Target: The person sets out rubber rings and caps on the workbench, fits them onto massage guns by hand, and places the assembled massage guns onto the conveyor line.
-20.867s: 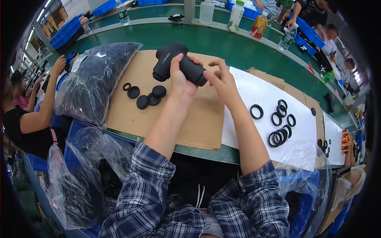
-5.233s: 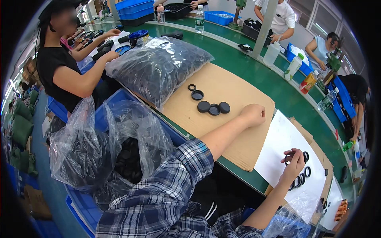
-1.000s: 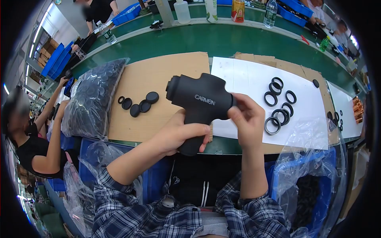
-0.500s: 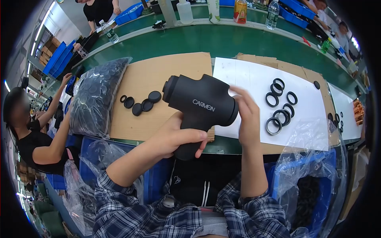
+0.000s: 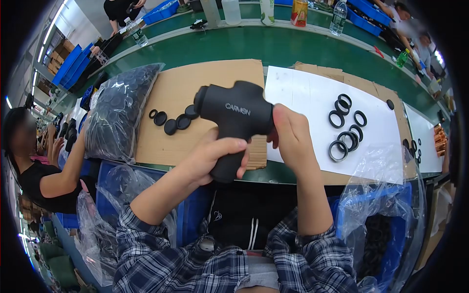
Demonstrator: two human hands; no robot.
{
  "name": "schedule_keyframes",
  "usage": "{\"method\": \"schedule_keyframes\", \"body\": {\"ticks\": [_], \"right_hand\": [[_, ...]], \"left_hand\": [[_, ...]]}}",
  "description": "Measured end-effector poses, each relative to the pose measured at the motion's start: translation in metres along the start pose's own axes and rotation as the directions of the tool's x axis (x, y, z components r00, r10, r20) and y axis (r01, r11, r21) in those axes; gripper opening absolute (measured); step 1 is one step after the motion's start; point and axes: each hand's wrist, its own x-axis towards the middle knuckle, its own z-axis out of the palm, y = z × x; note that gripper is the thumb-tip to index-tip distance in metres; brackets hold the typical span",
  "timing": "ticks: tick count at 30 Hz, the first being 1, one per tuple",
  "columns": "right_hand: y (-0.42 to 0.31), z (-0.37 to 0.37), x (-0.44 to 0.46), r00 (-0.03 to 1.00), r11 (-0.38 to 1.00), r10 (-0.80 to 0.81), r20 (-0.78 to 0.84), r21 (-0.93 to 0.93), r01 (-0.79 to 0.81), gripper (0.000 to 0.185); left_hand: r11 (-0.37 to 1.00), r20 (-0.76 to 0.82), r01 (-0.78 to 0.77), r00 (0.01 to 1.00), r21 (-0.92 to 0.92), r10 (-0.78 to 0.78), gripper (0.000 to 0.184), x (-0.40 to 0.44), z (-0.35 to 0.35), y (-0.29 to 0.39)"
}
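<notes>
A black massage gun [image 5: 238, 108] with pale lettering on its side is held over the front of the bench, its round nose pointing left. My left hand [image 5: 207, 155] wraps around its handle, thumb across the front. At the right end of the gun's body, my right hand [image 5: 292, 134] has its thumb and curled fingers closed on the rim; part of that end is hidden by them. Just behind the nose, several black round caps [image 5: 170, 127] lie in a row on a cardboard sheet [image 5: 215, 71]. Several black rings [image 5: 338, 151] rest on white paper [image 5: 312, 97] to the right.
A clear bag packed with black parts [image 5: 119, 117] stands at the left. Lined blue bins [image 5: 405, 224] sit below the bench edge. Bottles [image 5: 338, 18] stand along the back of the green bench [image 5: 234, 46]. A co-worker [image 5: 53, 180] sits at the left.
My right hand has gone from loosely outstretched fingers beside the massage gun to a closed grip on its right end. The gun has shifted slightly up and left with my left hand.
</notes>
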Motion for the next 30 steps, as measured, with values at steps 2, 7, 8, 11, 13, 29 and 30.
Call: {"method": "schedule_keyframes", "body": {"ticks": [2, 7, 8, 11, 13, 29, 30], "right_hand": [[0.008, 0.006, 0.008, 0.952, 0.95, -0.296, -0.083, -0.129, 0.284, 0.046], [0.013, 0.039, 0.022, 0.679, 0.785, -0.618, -0.396, -0.256, 0.564, 0.032], [0.02, 0.043, 0.029, 0.608, 0.727, -0.664, -0.434, -0.186, 0.661, 0.023], [-0.001, 0.048, 0.042, 0.866, 0.894, -0.382, -0.323, 0.11, 0.435, 0.022], [-0.017, 0.05, 0.041, 0.979, 0.916, -0.083, -0.187, 0.373, 0.149, 0.028], [-0.013, 0.09, 0.074, 0.739, 0.712, 0.325, 0.59, 0.362, -0.601, 0.031], [-0.002, 0.094, 0.086, 0.734, 0.746, 0.292, 0.613, 0.335, -0.576, 0.032]], "left_hand": [[0.996, 0.0, 0.013, 1.0, -0.094, -0.013, 0.027, 0.0, -0.005, 0.0], [0.996, 0.034, 0.007, 0.999, -0.089, -0.004, 0.024, -0.003, 0.003, -0.003], [0.989, 0.056, 0.01, 0.998, -0.147, -0.001, 0.021, -0.004, 0.007, -0.003], [0.966, -0.112, -0.2, 0.969, 0.167, 0.22, 0.02, -0.004, 0.008, -0.003], [0.879, -0.159, -0.232, 0.933, 0.416, 0.322, 0.029, -0.008, 0.002, -0.001], [0.051, 0.265, -0.319, 0.855, 0.946, 0.446, 0.029, -0.039, -0.094, 0.056], [-0.02, 0.277, -0.315, 0.802, 0.949, 0.53, 0.029, -0.035, -0.113, 0.045]]}}
